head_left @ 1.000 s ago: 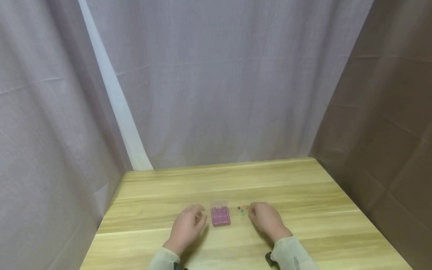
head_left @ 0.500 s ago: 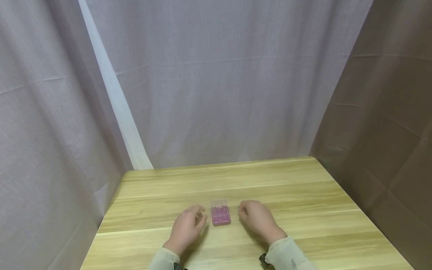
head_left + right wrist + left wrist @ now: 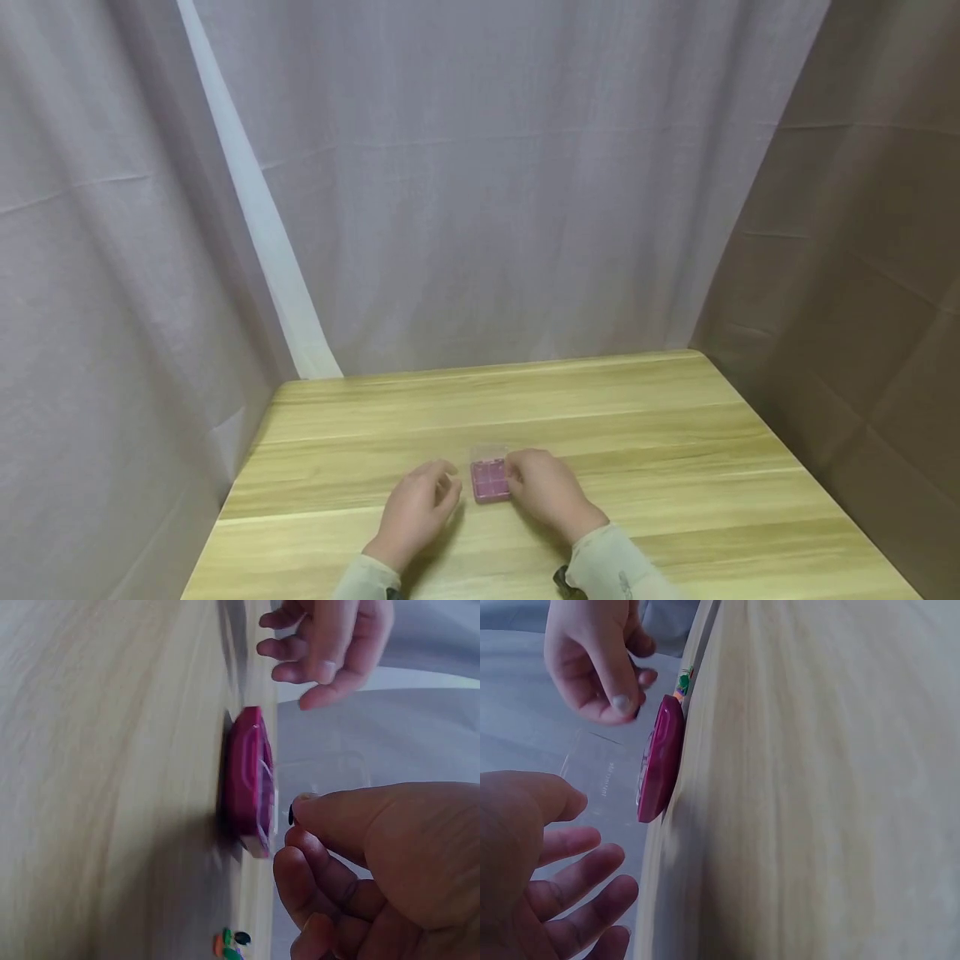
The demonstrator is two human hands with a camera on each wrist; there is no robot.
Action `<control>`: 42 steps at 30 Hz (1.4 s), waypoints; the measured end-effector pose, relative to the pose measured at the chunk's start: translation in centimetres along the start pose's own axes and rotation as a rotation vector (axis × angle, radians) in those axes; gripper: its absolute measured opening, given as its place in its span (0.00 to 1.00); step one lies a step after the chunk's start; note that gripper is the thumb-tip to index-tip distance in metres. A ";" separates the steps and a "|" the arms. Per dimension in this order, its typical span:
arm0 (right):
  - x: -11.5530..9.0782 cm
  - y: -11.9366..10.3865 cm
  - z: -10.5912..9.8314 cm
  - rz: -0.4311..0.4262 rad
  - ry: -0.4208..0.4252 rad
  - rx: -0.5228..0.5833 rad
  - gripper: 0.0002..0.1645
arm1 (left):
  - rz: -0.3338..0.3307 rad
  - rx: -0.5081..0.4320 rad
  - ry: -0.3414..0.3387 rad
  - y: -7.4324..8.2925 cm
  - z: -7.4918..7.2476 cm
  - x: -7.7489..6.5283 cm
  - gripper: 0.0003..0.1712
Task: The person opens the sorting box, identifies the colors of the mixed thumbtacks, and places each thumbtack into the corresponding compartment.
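A small magenta case, split into several compartments, lies on the table with its transparent lid raised at the far side. Over its right edge in the head view is my right hand. In the right wrist view, its thumb and forefinger pinch a tiny dark piece, mostly hidden, whose kind I cannot tell. My left hand stays just left of the case, holding nothing, its fingers loosely bent and apart from the case. Small coloured pieces, among them a green piece and a black piece, lie right of the case.
The wooden table carries the case and loose pieces; my right hand hides those pieces in the head view. Grey curtains hang behind and at both sides, with a white strip at the back left.
My right hand has moved left from the coloured pieces to over the right edge of the case. My left hand has barely moved.
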State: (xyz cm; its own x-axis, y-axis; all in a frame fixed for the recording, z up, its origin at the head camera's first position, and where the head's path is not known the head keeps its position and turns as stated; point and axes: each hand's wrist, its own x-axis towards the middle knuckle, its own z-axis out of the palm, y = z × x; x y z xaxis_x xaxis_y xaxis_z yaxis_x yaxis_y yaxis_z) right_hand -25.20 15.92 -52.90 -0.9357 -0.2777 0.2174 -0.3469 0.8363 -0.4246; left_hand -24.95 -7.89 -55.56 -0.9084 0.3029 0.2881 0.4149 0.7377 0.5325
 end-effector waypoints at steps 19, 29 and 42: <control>0.6 -0.1 1.8 -0.016 -0.050 -0.049 0.05 | 0.000 0.009 -0.016 0.2 0.2 -0.1 0.16; 0.4 0.6 1.8 -0.005 -0.030 -0.027 0.05 | 0.007 0.013 -0.008 0.2 0.2 -0.1 0.16; -0.1 3.4 -0.2 0.085 0.013 -0.030 0.03 | -0.017 0.005 -0.015 0.7 -0.1 -0.1 0.17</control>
State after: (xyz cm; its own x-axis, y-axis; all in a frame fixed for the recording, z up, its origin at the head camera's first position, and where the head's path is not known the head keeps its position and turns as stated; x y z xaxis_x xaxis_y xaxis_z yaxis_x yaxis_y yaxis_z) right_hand -26.23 18.85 -54.20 -0.9607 -0.1995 0.1929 -0.2642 0.8702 -0.4158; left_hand -24.52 -7.48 -55.12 -0.9162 0.2994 0.2665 0.3989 0.7458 0.5335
